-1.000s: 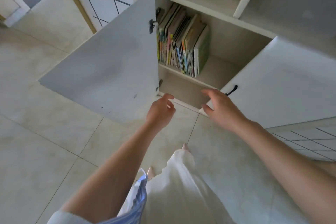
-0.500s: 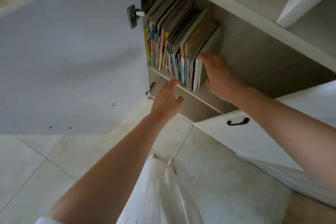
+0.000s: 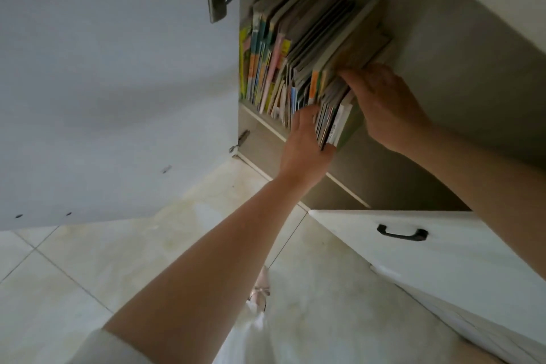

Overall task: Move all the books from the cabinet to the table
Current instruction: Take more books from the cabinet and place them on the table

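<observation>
You had your left hand [image 3: 307, 139] and right hand [image 3: 384, 106] clamped on either side of a bundle of thin, colourful paperback books [image 3: 334, 118] at the right end of the row, judged a means of drawing several out together. That bundle sat partly forward on the pale cabinet shelf [image 3: 260, 118]; the remaining upright books [image 3: 266, 68] stayed packed behind. The open grey door [image 3: 118, 83] crowded your left, the white door with black handle [image 3: 443, 251] stood below. No worktop was visible.

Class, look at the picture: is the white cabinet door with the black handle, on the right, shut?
No: the white cabinet door with the black handle stands swung open, and the books inside show beyond it.
</observation>
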Tool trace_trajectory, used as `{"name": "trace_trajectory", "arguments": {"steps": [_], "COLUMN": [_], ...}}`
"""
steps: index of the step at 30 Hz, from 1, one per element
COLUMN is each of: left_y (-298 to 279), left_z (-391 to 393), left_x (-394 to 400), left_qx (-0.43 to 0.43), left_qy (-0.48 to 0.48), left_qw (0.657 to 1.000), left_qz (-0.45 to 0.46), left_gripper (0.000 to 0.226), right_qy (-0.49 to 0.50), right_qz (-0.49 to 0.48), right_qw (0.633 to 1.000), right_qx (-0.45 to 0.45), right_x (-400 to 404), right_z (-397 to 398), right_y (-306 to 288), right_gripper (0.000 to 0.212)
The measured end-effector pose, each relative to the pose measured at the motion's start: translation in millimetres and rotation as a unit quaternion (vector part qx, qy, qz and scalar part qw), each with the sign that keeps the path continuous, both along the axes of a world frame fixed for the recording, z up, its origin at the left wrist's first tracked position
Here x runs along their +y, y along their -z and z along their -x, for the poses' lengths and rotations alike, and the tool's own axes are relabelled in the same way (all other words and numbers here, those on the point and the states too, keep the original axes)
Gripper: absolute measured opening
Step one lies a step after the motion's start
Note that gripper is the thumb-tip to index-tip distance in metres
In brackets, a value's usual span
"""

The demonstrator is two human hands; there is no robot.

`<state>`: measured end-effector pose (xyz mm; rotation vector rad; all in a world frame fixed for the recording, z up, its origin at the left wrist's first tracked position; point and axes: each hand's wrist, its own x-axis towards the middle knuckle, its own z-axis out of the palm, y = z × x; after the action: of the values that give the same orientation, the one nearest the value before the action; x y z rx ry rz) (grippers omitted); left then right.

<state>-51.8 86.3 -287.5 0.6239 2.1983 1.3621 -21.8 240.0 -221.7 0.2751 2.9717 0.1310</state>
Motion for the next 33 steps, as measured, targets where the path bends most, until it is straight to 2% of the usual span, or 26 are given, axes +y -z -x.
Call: {"name": "trace_trajectory", "arguments": {"steps": [8,13,21,25,29,33], "left_y": [1,15,39,52,51,48], "left_z": [1,-10,-22,-19,-18,-31], "left_x": [6,9,42,48,33,-3], "left_qx": [-0.002,0.056,0.053,0.112,0.153,0.176], "left_qy": [-0.036,-0.007,-0.042,-0.078,-0.063,-0.071], "left_qw": [0.998,0.998,0.997,0.990,0.986,0.982], "left_qz": [-0.041,-0.017,0.026,0.026,0.022,0.023], "left_gripper": [0.061,0.068,0.074,0.065,0.053,0.042], "right_qy": [-0.019,-0.033,-0.034,-0.040,-0.037,-0.063], "right_qz": [0.000,-0.041,-0.051,-0.047,-0.025,-0.022], "right_qw": [1.000,0.998,0.997,0.997,0.999,0.998], "right_qx": [0.002,-0.027,-0.057,-0.049,-0.021,-0.017], "right_x": [6,9,12,13,3,-23], "right_z": [6,1,2,-4,-11,-26], "right_y": [-6,-5,0,0,2,2], "right_gripper": [0.078,0.068,0.062,0.062,0.062,0.072]}}
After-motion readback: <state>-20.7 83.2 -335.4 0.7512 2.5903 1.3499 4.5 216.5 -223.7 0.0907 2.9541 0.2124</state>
